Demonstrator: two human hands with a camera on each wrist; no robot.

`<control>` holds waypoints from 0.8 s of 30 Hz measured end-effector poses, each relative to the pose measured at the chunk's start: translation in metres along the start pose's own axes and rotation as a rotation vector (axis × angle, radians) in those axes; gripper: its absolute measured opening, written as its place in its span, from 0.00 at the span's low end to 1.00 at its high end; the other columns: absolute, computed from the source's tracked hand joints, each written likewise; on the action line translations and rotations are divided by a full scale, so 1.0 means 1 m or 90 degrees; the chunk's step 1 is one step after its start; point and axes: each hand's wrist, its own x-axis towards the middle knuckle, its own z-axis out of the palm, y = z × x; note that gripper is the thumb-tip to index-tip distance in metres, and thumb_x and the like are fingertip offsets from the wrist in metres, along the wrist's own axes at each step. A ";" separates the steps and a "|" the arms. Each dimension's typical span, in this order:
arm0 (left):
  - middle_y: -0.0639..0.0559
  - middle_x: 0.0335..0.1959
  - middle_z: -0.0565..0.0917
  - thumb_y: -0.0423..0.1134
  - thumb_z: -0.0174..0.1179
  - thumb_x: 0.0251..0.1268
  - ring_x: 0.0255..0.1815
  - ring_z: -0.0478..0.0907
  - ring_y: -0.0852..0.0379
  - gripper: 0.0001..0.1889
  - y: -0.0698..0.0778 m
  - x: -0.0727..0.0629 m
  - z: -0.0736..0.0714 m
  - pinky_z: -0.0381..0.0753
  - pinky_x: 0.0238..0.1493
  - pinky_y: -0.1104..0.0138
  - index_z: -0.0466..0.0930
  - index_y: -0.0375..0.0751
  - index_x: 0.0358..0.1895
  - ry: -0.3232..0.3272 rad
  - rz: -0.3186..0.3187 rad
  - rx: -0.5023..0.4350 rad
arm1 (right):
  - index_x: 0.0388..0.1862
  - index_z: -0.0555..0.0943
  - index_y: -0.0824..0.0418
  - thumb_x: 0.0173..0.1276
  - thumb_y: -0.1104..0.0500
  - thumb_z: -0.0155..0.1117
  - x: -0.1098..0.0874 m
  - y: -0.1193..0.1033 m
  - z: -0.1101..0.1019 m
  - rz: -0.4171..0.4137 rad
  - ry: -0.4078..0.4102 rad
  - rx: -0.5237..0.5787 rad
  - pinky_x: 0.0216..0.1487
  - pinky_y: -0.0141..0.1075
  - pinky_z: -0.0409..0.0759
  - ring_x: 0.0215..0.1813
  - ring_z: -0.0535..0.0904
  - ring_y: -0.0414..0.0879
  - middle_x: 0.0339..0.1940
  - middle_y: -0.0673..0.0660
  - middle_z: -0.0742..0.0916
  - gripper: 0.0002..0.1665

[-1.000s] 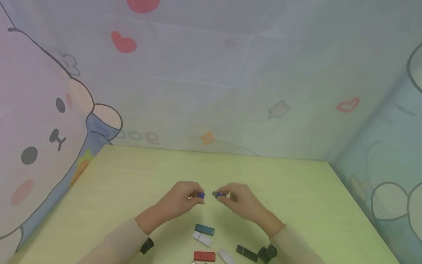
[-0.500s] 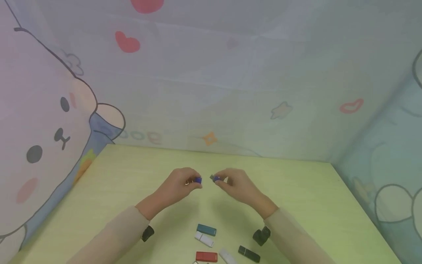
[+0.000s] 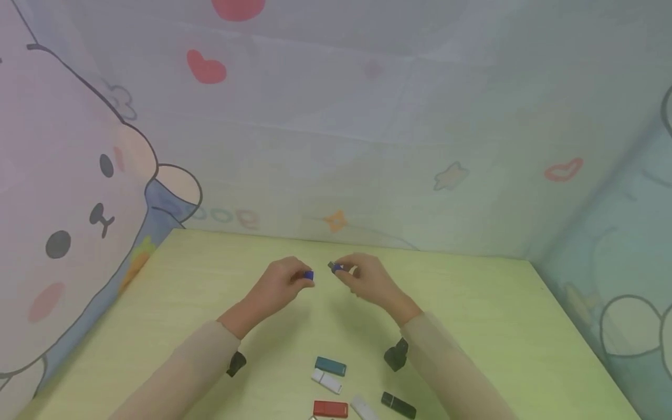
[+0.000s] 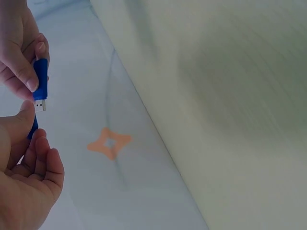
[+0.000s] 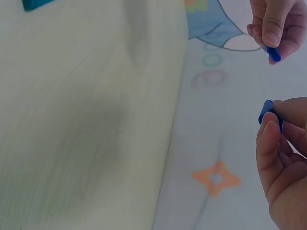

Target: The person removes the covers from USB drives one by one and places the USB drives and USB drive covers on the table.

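Note:
Over the table, my left hand [image 3: 278,284] pinches a small blue cap [image 3: 308,275] between thumb and fingers. Facing it, my right hand [image 3: 370,279] grips a blue USB flash drive [image 4: 41,79], its bare metal plug [image 4: 40,105] pointing toward the cap. A short gap separates cap and plug in the head view. Much of the cap is hidden by the left fingers in the left wrist view. Both hands are raised, casting soft shadows on the pale table.
Several flash drives lie near the table's front: a teal one [image 3: 331,366], a white one [image 3: 326,381], a red one [image 3: 331,409], another white one [image 3: 364,408] and a black one [image 3: 398,405]. A printed cloth wall [image 3: 367,146] stands behind the table [image 3: 472,315].
Both hands have moved forward, away from the drives on the table, and slightly left, still holding the cap and the flash drive apart. The head view has shifted slightly.

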 end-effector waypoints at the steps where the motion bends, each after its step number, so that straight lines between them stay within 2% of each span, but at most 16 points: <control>1: 0.50 0.33 0.80 0.33 0.65 0.61 0.32 0.74 0.59 0.06 -0.002 0.001 0.000 0.77 0.35 0.67 0.83 0.35 0.39 0.004 -0.004 0.000 | 0.51 0.81 0.63 0.70 0.60 0.61 0.003 0.001 0.000 0.005 0.000 0.003 0.20 0.31 0.76 0.17 0.74 0.38 0.37 0.55 0.83 0.14; 8: 0.49 0.32 0.81 0.32 0.64 0.61 0.31 0.73 0.58 0.05 -0.012 0.007 -0.002 0.76 0.33 0.67 0.83 0.34 0.37 0.027 -0.005 0.021 | 0.51 0.81 0.64 0.69 0.60 0.61 0.015 -0.002 0.003 0.029 0.000 0.028 0.22 0.33 0.78 0.20 0.77 0.44 0.36 0.56 0.83 0.14; 17: 0.51 0.28 0.75 0.33 0.63 0.63 0.28 0.68 0.58 0.05 -0.024 0.012 0.000 0.70 0.29 0.68 0.83 0.35 0.38 0.025 -0.024 0.046 | 0.54 0.79 0.66 0.69 0.62 0.60 0.024 -0.004 0.013 0.044 0.006 0.053 0.23 0.33 0.79 0.20 0.76 0.40 0.36 0.57 0.82 0.17; 24: 0.50 0.28 0.76 0.33 0.62 0.64 0.31 0.70 0.57 0.06 -0.031 0.017 0.004 0.73 0.33 0.66 0.82 0.33 0.39 0.021 -0.027 0.068 | 0.56 0.78 0.66 0.69 0.63 0.59 0.030 0.000 0.021 0.064 0.017 0.073 0.25 0.33 0.80 0.22 0.77 0.41 0.38 0.58 0.81 0.17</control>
